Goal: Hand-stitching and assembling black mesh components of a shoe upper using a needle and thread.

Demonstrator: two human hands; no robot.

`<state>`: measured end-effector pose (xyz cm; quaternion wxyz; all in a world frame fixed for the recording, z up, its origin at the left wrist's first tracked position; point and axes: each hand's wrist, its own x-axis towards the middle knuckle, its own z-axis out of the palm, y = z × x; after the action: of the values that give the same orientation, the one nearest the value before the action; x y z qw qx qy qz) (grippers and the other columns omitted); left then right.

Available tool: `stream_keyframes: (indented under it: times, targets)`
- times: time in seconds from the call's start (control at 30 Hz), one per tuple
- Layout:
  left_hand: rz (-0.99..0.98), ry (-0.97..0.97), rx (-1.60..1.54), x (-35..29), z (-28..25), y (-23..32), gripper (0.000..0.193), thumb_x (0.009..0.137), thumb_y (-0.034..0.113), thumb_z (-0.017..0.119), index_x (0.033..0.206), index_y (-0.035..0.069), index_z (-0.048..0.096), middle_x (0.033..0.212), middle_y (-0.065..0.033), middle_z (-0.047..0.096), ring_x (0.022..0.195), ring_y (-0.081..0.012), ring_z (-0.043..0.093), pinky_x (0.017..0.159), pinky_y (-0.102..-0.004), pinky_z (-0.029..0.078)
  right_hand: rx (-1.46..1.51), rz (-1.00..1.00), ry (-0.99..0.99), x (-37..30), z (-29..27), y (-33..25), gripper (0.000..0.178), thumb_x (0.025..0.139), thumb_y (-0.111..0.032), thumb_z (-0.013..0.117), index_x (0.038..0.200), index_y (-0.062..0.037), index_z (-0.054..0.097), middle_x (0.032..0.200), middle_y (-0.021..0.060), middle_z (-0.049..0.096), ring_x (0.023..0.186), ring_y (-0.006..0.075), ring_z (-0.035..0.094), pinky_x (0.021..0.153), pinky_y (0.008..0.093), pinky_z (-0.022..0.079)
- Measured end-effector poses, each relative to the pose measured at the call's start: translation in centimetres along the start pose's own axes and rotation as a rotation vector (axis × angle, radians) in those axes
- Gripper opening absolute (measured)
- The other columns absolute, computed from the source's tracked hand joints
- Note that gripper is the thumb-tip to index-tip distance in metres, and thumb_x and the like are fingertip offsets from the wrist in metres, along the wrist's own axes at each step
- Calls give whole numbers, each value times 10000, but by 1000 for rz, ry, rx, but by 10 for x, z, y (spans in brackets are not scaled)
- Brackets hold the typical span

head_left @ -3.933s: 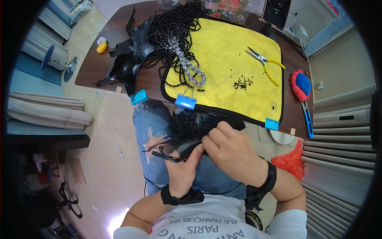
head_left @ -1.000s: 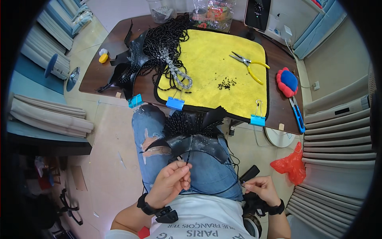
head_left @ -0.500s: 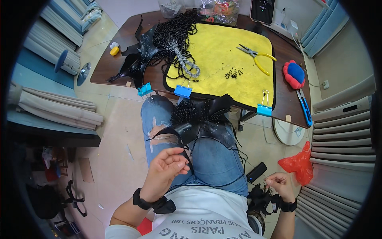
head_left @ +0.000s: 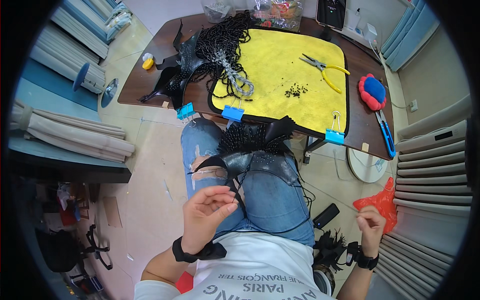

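Across my thighs lies a black leather-like piece (head_left: 260,162) dotted with small studs, with a dense bristly black fringe (head_left: 243,138) at its far side. My left hand (head_left: 209,210) is raised over my lap, thumb and fingertips pinched together beside a dark strap (head_left: 239,199) that hangs from the piece. What the left fingertips hold is too fine to make out. Out to the right, my right hand (head_left: 371,224) is closed in a pinch, near a red plastic bag (head_left: 382,200) on the floor. A faint thin line shows by its fingertips, but I cannot tell what it is.
Ahead stands a brown table with a yellow mat (head_left: 275,55), held by blue binder clips (head_left: 232,113). On it are yellow-handled pliers (head_left: 327,72), small black beads (head_left: 296,90), black braided cords (head_left: 220,40), a pincushion (head_left: 372,92) and blue scissors (head_left: 385,134).
My right hand has moved outward to the right and slightly up, still pinched. My left hand stays almost in place over my lap. The whole view has shifted slightly.
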<state>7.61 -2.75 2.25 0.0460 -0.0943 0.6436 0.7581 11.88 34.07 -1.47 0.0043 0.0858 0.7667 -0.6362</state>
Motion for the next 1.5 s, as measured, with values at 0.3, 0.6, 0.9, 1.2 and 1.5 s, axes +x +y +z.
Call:
stream_keyframes:
  times: [0.3,0.6,0.9,1.2,1.5]
  targets:
    - [380,155,485,-2,-1,15,237,761,-79,649,990,-61,590,860,-113,646,785,-141,635,725,-240,507,856,-437,70,18,28,-32,168,862,-134,590,796,-19,487,725,65,583,580,141,497,489,240,393]
    - [274,206,489,5,-9,14,186,757,-61,658,934,-59,604,816,-109,656,747,-135,642,695,-233,514,483,-279,-98,4,9,-44,200,961,-228,417,853,-92,319,411,-39,317,289,73,263,301,168,249]
    - [643,123,797,51,18,9,192,714,-82,646,891,-10,629,815,-99,648,705,-161,635,655,-250,496,362,-28,49,-45,-48,-11,169,955,-201,437,856,-92,353,443,-39,332,324,56,289,317,176,263]
    - [564,78,682,54,22,1,244,748,-124,587,975,-38,616,843,-76,599,761,-110,589,668,-206,490,359,169,19,-61,-64,25,189,938,-201,478,840,-91,360,474,-20,363,346,62,336,333,185,296]
    - [601,42,652,54,26,-1,266,751,-116,598,1003,-33,608,863,-71,579,765,-108,584,688,-203,493,407,295,13,-58,-63,44,180,907,-172,528,851,-60,399,499,13,411,400,93,404,377,215,358]
